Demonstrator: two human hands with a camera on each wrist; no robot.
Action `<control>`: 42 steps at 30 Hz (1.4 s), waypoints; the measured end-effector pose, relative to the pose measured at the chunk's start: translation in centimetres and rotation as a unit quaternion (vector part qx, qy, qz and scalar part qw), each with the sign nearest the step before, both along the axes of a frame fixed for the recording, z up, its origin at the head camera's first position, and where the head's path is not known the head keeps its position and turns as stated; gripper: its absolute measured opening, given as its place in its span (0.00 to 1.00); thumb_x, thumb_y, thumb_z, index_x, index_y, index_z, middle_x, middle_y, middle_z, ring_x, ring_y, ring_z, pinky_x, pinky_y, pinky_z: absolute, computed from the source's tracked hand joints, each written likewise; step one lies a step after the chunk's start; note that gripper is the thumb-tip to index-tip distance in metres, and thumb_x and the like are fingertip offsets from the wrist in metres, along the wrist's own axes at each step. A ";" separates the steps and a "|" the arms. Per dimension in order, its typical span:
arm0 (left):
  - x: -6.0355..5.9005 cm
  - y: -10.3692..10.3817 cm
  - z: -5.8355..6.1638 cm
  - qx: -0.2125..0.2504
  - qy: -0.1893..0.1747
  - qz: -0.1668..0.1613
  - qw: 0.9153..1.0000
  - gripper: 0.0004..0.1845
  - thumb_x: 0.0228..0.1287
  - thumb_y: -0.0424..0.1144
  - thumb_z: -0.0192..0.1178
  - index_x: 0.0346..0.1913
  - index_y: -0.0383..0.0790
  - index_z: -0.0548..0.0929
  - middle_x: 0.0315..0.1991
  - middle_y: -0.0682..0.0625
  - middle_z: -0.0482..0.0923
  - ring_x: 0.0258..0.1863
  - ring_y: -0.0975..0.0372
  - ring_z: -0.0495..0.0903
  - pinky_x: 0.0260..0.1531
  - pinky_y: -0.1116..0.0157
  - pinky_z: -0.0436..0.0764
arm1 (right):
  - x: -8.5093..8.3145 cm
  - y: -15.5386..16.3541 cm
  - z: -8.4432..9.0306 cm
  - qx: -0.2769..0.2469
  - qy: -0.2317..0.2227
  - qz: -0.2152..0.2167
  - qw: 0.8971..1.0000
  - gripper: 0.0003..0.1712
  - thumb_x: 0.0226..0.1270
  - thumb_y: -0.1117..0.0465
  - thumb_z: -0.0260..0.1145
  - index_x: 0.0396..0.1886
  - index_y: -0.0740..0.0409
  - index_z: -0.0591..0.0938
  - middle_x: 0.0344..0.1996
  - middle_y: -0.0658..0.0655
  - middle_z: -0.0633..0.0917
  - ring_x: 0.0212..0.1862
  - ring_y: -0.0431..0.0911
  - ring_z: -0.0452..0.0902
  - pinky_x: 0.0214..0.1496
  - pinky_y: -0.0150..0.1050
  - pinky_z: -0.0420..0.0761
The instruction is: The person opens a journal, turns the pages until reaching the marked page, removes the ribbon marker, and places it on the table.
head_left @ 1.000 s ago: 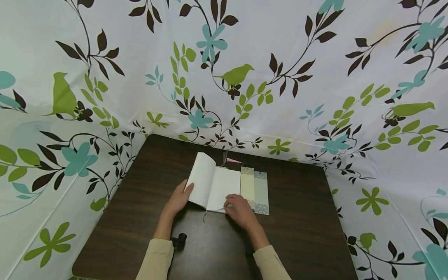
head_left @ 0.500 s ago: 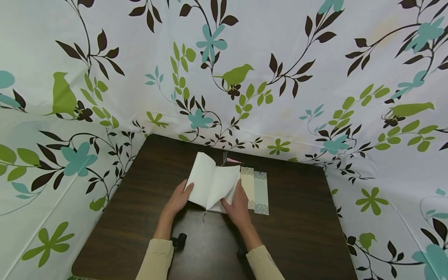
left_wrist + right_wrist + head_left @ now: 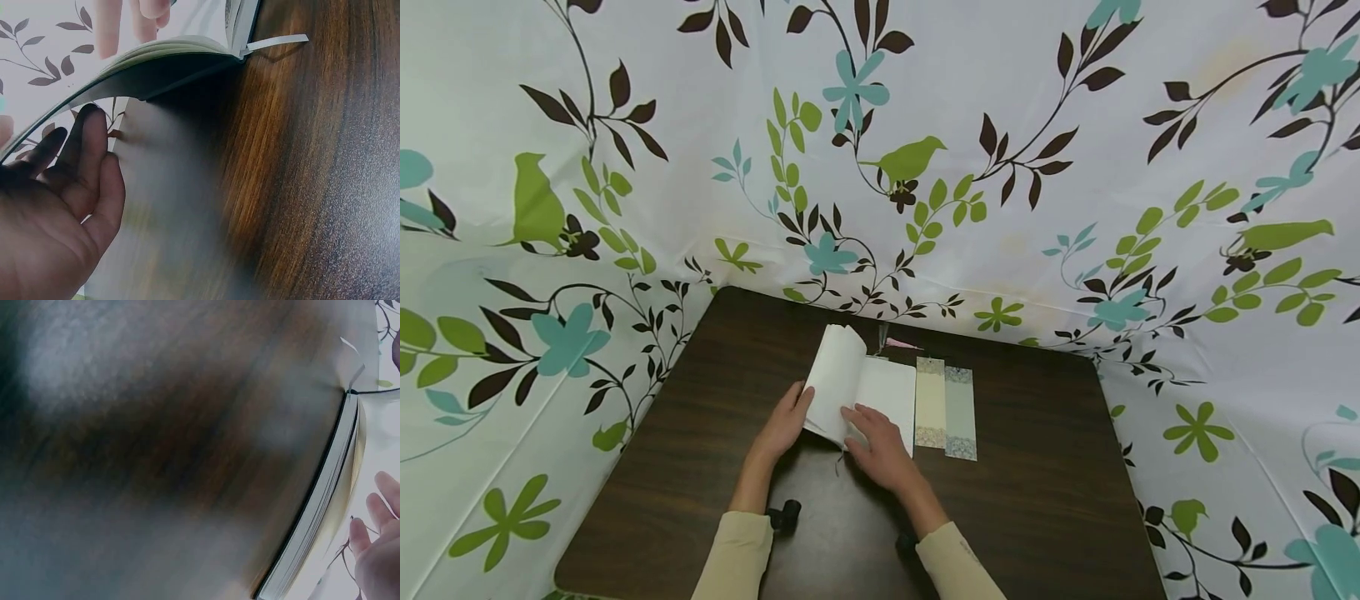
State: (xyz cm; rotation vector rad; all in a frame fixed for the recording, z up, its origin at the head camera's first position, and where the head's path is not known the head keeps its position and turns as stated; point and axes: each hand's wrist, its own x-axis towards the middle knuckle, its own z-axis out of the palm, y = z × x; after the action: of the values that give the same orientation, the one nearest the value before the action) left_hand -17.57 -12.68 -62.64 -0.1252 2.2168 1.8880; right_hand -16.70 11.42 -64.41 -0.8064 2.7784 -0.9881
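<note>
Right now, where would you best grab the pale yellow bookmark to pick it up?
Probably the near short end of the yellow bookmark, coming from the front. It lies flat between the book and the blue bookmark, so its long edges are blocked.

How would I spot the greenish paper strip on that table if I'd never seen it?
Start at the dark brown wooden table and find the open white-paged book near its far edge. Two patterned paper strips lie flat just right of it: the cream strip beside the book, then the pale green strip, the outermost and slightly nearer you.
</note>
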 end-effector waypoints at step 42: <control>0.1 -0.3 0.4 -0.004 0.009 -0.012 1.000 0.34 0.90 0.54 0.45 0.84 0.35 0.61 0.75 0.33 0.73 0.73 0.42 0.74 0.74 0.38 0.68 | -0.9 4.6 -0.3 0.190 0.074 -0.018 0.979 0.18 0.77 0.52 0.71 0.63 0.46 0.88 0.68 0.52 0.86 0.70 0.51 0.80 0.70 0.60 0.76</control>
State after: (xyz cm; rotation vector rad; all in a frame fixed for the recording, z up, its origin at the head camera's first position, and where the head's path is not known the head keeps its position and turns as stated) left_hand -17.50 -12.94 -62.28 -0.0829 2.2283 1.8759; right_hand -17.62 16.06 -64.72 -0.8008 2.9740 -0.3885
